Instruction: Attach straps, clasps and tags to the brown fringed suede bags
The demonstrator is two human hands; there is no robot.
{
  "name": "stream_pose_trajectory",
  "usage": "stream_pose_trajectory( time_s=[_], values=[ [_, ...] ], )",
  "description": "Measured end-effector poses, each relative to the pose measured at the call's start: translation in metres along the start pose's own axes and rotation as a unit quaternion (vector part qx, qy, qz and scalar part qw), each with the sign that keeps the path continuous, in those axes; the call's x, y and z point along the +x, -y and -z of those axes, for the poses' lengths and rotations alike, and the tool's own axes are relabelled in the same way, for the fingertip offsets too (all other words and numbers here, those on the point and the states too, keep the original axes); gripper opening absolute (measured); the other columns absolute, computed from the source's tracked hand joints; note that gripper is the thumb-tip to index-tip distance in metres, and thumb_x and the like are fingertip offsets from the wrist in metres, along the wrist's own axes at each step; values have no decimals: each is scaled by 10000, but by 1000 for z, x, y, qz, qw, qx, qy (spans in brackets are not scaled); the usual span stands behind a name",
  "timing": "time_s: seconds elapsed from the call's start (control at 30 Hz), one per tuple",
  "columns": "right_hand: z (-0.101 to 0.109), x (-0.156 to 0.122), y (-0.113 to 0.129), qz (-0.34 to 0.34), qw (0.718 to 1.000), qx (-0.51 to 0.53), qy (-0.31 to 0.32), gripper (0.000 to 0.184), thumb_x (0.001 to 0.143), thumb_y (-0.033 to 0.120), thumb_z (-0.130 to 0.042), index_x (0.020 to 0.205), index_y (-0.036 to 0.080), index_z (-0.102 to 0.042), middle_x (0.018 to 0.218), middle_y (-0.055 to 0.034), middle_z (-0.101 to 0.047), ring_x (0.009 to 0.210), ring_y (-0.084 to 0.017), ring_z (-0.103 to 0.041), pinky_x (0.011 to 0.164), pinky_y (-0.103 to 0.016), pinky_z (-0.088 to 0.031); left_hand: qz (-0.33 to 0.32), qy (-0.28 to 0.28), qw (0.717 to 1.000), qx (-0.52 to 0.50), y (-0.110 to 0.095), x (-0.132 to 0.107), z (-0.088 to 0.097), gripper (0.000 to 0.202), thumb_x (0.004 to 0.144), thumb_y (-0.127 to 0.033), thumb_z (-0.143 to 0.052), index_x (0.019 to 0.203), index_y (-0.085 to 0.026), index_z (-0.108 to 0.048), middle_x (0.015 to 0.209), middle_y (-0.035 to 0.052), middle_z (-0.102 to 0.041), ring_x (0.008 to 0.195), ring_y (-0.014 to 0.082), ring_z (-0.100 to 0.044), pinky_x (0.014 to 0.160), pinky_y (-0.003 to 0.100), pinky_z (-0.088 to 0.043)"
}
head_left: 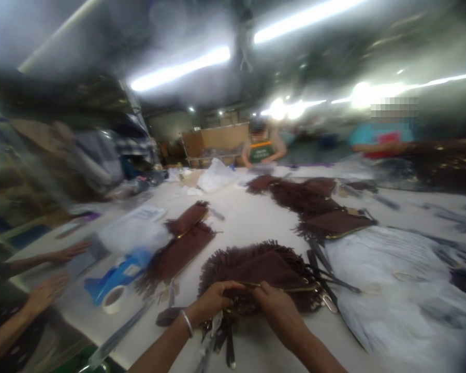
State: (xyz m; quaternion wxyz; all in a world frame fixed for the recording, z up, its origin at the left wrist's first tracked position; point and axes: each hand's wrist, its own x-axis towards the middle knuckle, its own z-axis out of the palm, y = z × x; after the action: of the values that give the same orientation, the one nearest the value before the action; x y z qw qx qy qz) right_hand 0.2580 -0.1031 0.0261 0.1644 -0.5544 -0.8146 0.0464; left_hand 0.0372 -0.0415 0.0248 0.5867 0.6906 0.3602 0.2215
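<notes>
A dark brown fringed bag (267, 267) with a gold zipper lies on the white table right in front of me. My left hand (219, 300), a silver bangle on its wrist, grips the bag's near edge at the zipper. A short way to the right, my right hand (274, 303) pinches the same zippered edge. Between the two hands the edge looks slightly parted, but the inside is too dark to make out. Dark straps hang below my left hand, and a gold clasp (329, 303) shows at the bag's right end.
More brown fringed bags (182, 246) lie to the left, and others (336, 223) at the back right. A tape roll (114, 299) sits beside a blue tape dispenser (118, 274). Plastic bags (388, 280) cover the right side. A co-worker's hands (48, 290) are at left; two people stand farther back.
</notes>
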Motion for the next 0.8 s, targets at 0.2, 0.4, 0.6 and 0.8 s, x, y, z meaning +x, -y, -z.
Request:
stream_pose_trajectory(
  time_s=[0.2,0.4,0.6,0.8],
  values=[
    [-11,7,6,-6,1000,-5,0,246,875,131,-494,1049,256,-615,935,-38,-617,795,-143,-609,678,-213,-387,-11,40,997,-59,3,0,10,664,562,-17,-522,1195,-183,-635,1253,53,-631,1185,261,-537,1076,424,-350],
    [-19,8,10,-17,1000,-12,1,242,879,109,-514,1039,263,-612,940,-22,-621,820,-151,-619,689,-230,-386,-11,49,994,-95,3,0,9,681,557,-3,-519,1202,-189,-632,1267,49,-622,1213,255,-515,1097,411,-324],
    [-24,8,11,-10,1000,-20,-2,213,870,127,-561,1015,276,-604,947,-7,-627,776,-157,-622,639,-234,-370,-4,34,995,-95,6,0,6,680,550,-4,-520,1195,-185,-636,1258,59,-625,1210,261,-520,1096,423,-321],
    [-29,7,12,-3,1000,-7,0,220,867,112,-552,1021,260,-608,978,-22,-641,813,-159,-631,679,-234,-386,-11,9,998,-67,1,0,1,682,540,2,-517,1179,-194,-647,1236,55,-629,1190,254,-525,1068,390,-341]
  ],
)
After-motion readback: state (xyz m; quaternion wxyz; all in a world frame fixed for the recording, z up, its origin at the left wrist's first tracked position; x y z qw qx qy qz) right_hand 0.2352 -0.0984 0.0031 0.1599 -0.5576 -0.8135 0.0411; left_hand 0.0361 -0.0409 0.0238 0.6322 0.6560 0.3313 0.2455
